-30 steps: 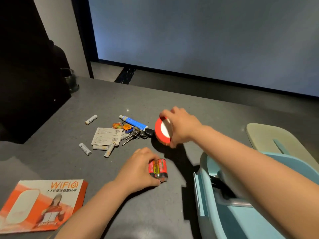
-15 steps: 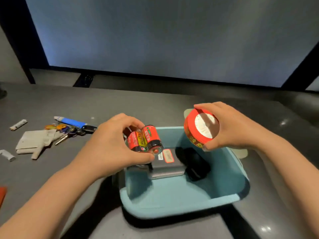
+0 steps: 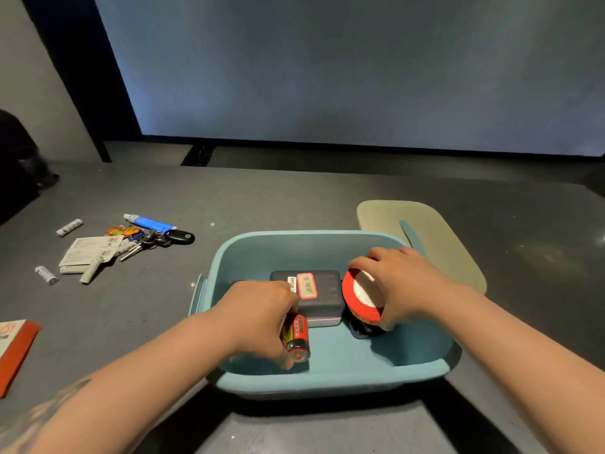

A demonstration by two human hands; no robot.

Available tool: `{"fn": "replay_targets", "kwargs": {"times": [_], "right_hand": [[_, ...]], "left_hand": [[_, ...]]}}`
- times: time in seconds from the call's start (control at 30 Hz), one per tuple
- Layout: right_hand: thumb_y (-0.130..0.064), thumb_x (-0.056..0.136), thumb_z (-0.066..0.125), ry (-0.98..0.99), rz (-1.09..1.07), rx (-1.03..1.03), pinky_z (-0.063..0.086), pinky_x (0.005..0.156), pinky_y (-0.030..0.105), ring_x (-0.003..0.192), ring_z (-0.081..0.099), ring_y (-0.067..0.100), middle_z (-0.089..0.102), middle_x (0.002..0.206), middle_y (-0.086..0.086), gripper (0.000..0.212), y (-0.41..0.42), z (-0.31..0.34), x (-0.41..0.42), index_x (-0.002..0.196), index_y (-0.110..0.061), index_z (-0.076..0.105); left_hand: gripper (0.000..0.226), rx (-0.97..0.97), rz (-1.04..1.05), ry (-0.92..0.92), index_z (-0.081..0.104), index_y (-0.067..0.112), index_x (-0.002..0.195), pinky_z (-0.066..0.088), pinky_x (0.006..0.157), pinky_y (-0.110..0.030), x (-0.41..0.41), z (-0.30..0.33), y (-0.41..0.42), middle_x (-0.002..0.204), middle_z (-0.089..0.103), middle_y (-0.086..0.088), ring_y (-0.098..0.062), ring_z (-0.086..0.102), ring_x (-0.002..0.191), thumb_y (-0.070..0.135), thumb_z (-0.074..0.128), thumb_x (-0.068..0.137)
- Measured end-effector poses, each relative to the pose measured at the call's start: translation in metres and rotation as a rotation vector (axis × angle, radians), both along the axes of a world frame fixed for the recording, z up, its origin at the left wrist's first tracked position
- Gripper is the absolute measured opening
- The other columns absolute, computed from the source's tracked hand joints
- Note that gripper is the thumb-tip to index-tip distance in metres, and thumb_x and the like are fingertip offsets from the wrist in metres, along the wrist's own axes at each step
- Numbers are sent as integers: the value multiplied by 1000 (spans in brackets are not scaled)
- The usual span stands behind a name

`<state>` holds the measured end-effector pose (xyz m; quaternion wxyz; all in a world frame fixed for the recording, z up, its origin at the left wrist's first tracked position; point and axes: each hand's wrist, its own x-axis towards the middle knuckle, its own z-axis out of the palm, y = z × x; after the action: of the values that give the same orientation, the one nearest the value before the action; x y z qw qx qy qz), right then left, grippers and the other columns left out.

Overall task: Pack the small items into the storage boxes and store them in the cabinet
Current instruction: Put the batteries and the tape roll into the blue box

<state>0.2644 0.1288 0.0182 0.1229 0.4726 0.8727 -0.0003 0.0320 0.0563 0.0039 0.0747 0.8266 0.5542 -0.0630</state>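
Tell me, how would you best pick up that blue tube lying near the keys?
Judging by its pose, pinch the slim blue tube across its middle from above. It lies flat on the grey table, long sides free, while its right end touches the black key fob, so an end grip looks awkward.

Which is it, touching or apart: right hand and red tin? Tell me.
Touching. The head view shows the right hand with fingers curled over the red tin.

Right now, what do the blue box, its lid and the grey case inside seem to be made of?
Blue storage box: probably plastic, matte, with smooth moulded rounded walls.
Lid beside it: likely plastic too, pale beige, dull finish; it could be something else.
Grey case: seemingly hard plastic or metal, a slight sheen, paper labels stuck on top.
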Motion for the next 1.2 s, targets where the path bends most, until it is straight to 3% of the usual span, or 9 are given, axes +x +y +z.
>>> {"fn": "replay_targets", "kwargs": {"times": [0.13,0.3,0.5,0.63,0.77,0.87,0.97,1.1,1.2], "right_hand": [[-41,46,81,167,-35,-110,34,76,25,106,48,16,44,123,-13,96,11,4,10,129,-45,33],[-51,43,81,319,-71,-185,44,78,27,111,46,12,39,129,-18,110,8,8,3,135,-47,22],[-55,54,76,318,63,-105,44,85,30,113,46,16,48,125,-11,89,-1,-8,-39,131,-37,37],[-57,57,71,319,124,-29,33,76,24,114,39,14,41,126,-10,85,-1,-13,-52,134,-39,40],[-59,59,71,355,136,-3,34,73,25,113,38,10,43,124,-13,81,-2,-15,-59,133,-41,43],[-57,61,71,385,142,4,38,82,26,119,37,12,45,129,-12,79,-3,-17,-65,133,-38,44],[-54,62,73,407,131,-26,38,92,28,122,36,13,43,133,-12,79,-5,-18,-65,134,-36,44],[-53,60,76,485,91,-64,40,98,32,119,41,10,46,128,-17,76,-9,-5,-60,130,-40,47],[-51,63,74,521,79,-40,41,97,30,120,42,6,47,127,-20,74,-17,6,-68,131,-41,47]], "left_hand": [[54,-53,9,43,59,28,99,50,72,-33,-1,-8,-6,95,56,10,-17,57,86,63,65,59],[44,-47,8,179,61,23,90,48,73,-32,2,-11,-8,91,62,2,-23,57,87,60,61,67],[32,-58,58,321,60,20,93,37,68,-28,-1,-12,-10,93,64,-1,-25,61,86,44,65,72],[32,-14,67,336,63,22,94,25,75,-28,-5,-4,-7,92,66,3,-20,57,84,37,73,67],[30,100,130,149,63,26,98,26,72,-28,-19,1,-8,96,65,8,-20,56,90,38,70,71],[33,184,215,-108,64,29,99,42,77,-27,-33,0,-13,92,64,12,-16,54,93,45,70,71],[26,251,228,-285,67,32,92,45,79,-27,-36,-3,-18,85,64,14,-11,54,86,46,70,70],[19,266,246,-464,68,33,89,47,81,-30,-36,-2,-21,85,64,14,-8,56,85,40,72,71],[13,357,283,-790,71,26,87,51,75,-30,-39,-1,-30,84,66,11,-4,61,78,24,73,74]]}}
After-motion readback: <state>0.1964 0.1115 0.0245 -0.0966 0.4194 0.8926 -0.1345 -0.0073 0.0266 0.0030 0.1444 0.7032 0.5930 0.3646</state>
